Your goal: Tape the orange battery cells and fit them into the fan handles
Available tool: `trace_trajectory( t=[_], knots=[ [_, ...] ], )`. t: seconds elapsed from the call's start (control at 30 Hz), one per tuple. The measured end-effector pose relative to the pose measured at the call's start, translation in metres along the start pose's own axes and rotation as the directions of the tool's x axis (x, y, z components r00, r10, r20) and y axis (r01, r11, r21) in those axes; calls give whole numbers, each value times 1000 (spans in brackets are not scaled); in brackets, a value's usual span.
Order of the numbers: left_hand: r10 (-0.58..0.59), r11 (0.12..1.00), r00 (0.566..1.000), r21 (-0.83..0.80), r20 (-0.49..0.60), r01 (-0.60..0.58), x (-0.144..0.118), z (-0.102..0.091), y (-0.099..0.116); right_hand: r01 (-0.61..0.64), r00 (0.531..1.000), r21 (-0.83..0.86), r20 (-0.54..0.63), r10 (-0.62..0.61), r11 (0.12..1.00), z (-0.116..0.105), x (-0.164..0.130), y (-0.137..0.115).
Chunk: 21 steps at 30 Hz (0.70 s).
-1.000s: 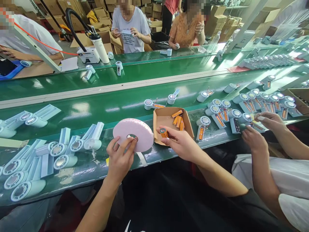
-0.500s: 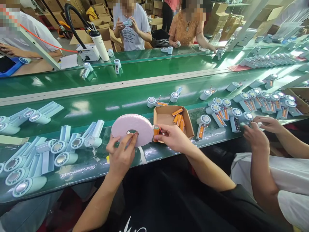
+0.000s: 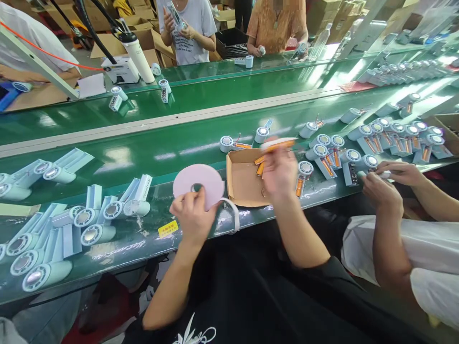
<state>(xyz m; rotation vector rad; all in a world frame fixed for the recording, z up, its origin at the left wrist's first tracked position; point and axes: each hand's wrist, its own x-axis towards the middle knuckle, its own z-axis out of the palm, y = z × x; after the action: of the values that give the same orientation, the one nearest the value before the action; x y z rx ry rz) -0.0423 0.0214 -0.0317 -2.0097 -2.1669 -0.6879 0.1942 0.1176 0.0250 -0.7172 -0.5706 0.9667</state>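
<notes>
Here the left hand (image 3: 193,217) grasps a pink tape roll (image 3: 198,184), fingers curled over its near edge and thumb side close to the centre hole; the roll is tilted up off the green tabletop (image 3: 150,157), its far edge lifted. A loose strip of tape (image 3: 233,212) loops from the roll's right side down to the tabletop edge. The right hand (image 3: 279,172) is motion-blurred above the open cardboard box (image 3: 244,184); its fingers pinch an orange battery (image 3: 278,145) held near-horizontal over the box's far rim, so this grip is clenched on the battery, though blur hides the exact finger placement. More orange batteries (image 3: 260,165) lie in the far part of the box, partly hidden by the hand. The box sits just right of the tape roll, close to it; whether they touch cannot be told. A yellow label (image 3: 168,228) lies on the tabletop just left of the left wrist. Pale blue fan units (image 3: 89,215) are clustered to the left, well apart from the box; further fan units with orange batteries (image 3: 333,157) lie to the right of it. At far right a co-worker's hands (image 3: 383,188) hold a small part at the tabletop edge. Across the belt two other people stand handling fan units; a white bottle (image 3: 138,55) stands on the far side.
</notes>
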Motion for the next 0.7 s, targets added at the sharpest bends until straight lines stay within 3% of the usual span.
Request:
trace_trajectory(
  t=[0.07, 0.1, 0.17, 0.23, 0.3, 0.4, 0.47, 0.53, 0.63, 0.7],
  knots=[
    [-120, 992, 962, 66, 246, 107, 5, 0, -33, 175, 978, -26, -112, -177, 984, -27, 32, -26],
    [-167, 984, 932, 107, 320, 140, 10, 0, -47, 185, 974, -49, -123, -190, 982, -42, 39, -37],
    [-169, 982, 928, 136, 333, 130, 24, 1, -59, 115, 986, -103, -106, -126, 988, -73, 34, -50],
    [-17, 998, 971, 68, 240, 1, 51, 6, -41, 30, 994, -140, -100, -44, 990, -97, 13, -51],
    [222, 975, 959, -49, 179, -216, 92, 19, 7, 1, 991, -144, -131, -20, 990, -112, -7, -47],
    [487, 873, 829, -174, 273, -456, 168, 53, 116, 8, 982, -141, -185, -35, 990, -118, -23, -47],
    [483, 870, 758, -148, 439, -470, 216, 78, 189, 4, 981, -164, -193, -36, 986, -117, -23, -54],
    [451, 880, 728, -124, 516, -458, 251, 99, 247, -2, 982, -199, -183, -36, 980, -115, -22, -64],
    [438, 878, 671, -125, 598, -462, 282, 114, 290, -2, 983, -246, -180, -43, 969, -118, -21, -78],
    [466, 863, 630, -160, 622, -480, 294, 111, 287, 0, 980, -266, -193, -53, 964, -123, -20, -82]
  ],
)
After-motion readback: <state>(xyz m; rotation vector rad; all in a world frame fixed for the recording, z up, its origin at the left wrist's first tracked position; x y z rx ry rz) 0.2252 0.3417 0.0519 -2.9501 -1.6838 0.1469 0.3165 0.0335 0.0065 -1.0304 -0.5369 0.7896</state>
